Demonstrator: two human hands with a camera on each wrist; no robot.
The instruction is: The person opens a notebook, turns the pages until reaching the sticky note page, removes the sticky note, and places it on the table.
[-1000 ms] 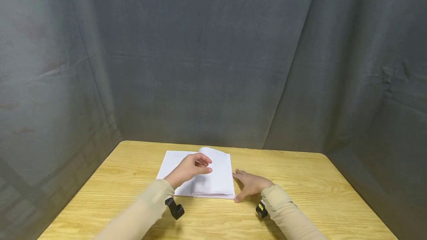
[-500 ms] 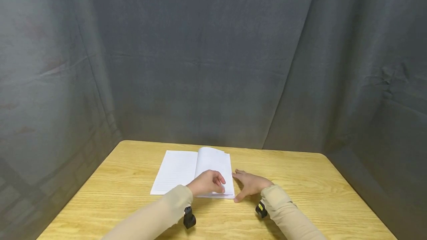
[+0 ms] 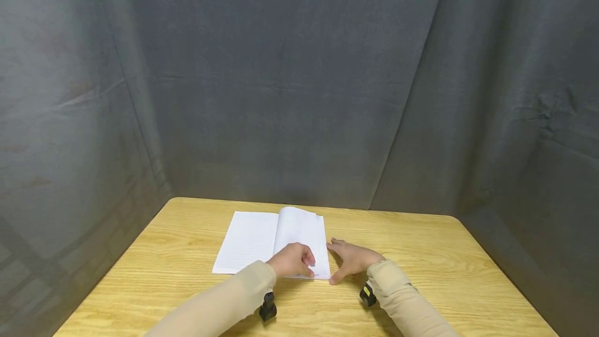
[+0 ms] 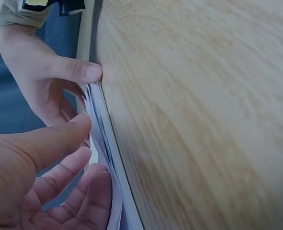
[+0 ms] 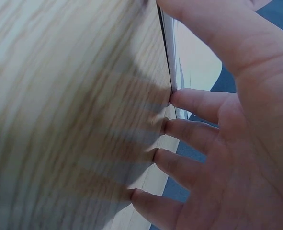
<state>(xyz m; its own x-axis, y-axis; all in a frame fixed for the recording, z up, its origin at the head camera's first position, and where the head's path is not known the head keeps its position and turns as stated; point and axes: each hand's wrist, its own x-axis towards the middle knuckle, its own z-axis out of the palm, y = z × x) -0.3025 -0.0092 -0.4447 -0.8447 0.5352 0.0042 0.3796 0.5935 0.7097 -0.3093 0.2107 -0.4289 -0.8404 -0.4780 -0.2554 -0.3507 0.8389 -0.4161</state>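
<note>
An open notebook [image 3: 245,241] with ruled white pages lies on the wooden table. Its right-hand leaves [image 3: 299,228] bulge upward near the spine. My left hand [image 3: 291,260] is at the near edge of the right page, close to its corner. In the left wrist view, its thumb and bent fingers stand apart beside the page edges [image 4: 105,129], with a fingertip touching the paper. My right hand [image 3: 353,258] rests at the notebook's near right corner, fingers spread. Its thumb touches the corner, and in the right wrist view the index finger [image 5: 198,100] touches the side edge.
The wooden table [image 3: 421,254] extends around the notebook on all sides. Grey curtains [image 3: 281,92] hang behind it and at both sides. A small black camera [image 3: 268,307] sits under the left wrist, another black camera [image 3: 367,294] under the right.
My left hand has come from above the middle of the notebook toward me and right, down to the right page's near corner. The right hand stays in place.
</note>
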